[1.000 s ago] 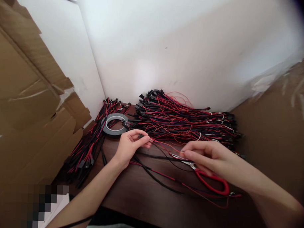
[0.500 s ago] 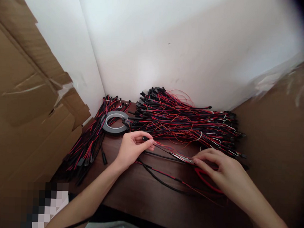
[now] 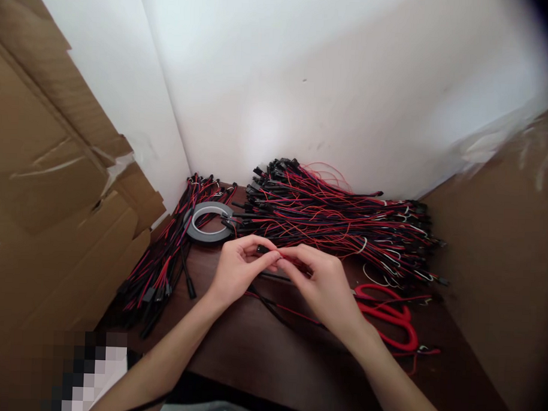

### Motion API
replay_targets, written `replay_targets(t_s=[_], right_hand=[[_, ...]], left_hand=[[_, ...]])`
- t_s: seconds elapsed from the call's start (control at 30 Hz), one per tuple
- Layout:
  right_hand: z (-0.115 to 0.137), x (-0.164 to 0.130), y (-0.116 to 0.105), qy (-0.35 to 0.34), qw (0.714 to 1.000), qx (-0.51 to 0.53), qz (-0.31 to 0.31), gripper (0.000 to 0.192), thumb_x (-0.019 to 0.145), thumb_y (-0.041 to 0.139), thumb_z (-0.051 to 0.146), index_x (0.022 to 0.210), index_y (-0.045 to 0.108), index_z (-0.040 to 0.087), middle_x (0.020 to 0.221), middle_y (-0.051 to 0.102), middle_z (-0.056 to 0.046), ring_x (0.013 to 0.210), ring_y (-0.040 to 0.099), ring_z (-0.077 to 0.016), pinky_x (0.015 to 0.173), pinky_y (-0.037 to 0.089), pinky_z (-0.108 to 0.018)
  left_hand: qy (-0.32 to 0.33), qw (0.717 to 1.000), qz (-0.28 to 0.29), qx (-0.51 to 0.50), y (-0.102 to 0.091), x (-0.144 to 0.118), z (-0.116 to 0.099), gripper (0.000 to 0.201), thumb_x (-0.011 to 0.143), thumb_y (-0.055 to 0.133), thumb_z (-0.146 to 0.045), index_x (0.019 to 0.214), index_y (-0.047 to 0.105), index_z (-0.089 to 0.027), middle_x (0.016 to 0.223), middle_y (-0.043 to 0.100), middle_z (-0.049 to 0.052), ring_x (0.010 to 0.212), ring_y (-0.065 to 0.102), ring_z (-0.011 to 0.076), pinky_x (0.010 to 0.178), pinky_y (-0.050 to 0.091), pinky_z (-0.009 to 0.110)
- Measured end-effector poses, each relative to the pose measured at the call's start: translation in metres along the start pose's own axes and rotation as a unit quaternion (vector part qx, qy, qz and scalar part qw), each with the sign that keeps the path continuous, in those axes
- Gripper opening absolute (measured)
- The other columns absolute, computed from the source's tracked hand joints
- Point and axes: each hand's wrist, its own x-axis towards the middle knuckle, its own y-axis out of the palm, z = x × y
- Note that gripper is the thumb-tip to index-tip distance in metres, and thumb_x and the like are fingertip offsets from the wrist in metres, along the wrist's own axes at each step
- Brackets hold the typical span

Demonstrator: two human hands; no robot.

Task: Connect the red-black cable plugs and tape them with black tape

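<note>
So we've got both hands up close together over the middle of the desk [image 3: 260, 349], fingertips meeting. Our left hand [image 3: 242, 267] has its grip pinched almost closed, with a small black plug [image 3: 261, 249] poking out between thumb and forefinger. Our right hand [image 3: 323, 282] has come in from the other side, thumb and forefinger pinched tight too, on some thin red wires [image 3: 304, 266] right by the plug. The actual contact spot is mostly hidden behind our fingers, so we can't tell exactly where the wires meet the plug.

Under our hands a black cable [image 3: 270, 307] runs across the desk. Just past our right wrist there's a pair of scissors [image 3: 412, 335], red handles toward us and the blades mostly hidden behind the hand.

Behind all that we've got a big heap of wires [image 3: 331, 219], red and black, lying sideways near the white wall [image 3: 282, 80], with pale ties round some of them. Off to the left is a smaller bundle [image 3: 162, 255] of the same sort of stuff, with a roll of grey tape [image 3: 205, 236] partly on top of it. Cardboard boxes the whole thing in, one sheet on the left [image 3: 55, 162] and another on the right [image 3: 501, 255].
</note>
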Motion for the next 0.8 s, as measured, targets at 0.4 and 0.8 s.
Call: replay_targets(t_s=[0.4,0.8], right_hand=[[-0.012,0.003,-0.007,0.122,0.983,0.118,0.067,0.021,0.083,0.062,0.036,0.08,0.073,0.019,0.076,0.07,-0.004,0.07,0.06,-0.0181,0.064,0.045,-0.03],[-0.022,0.0,-0.018,0.182,0.967,0.139,0.108,0.026,0.08,0.063,0.042,0.074,0.069,0.017,0.066,0.064,-0.002,0.058,0.056,-0.0143,0.055,0.045,-0.027]], left_hand=[[0.332,0.877,0.079,0.337,-0.017,0.004,0.001,0.012,0.089,0.061,-0.019,0.092,0.072,-0.019,0.086,0.07,0.007,0.082,0.062,0.0175,0.076,0.05,0.029],[0.408,0.816,0.084,0.402,-0.024,0.008,0.005,0.012,0.092,0.058,-0.017,0.098,0.068,-0.016,0.087,0.068,0.007,0.081,0.058,0.0164,0.072,0.051,0.03]])
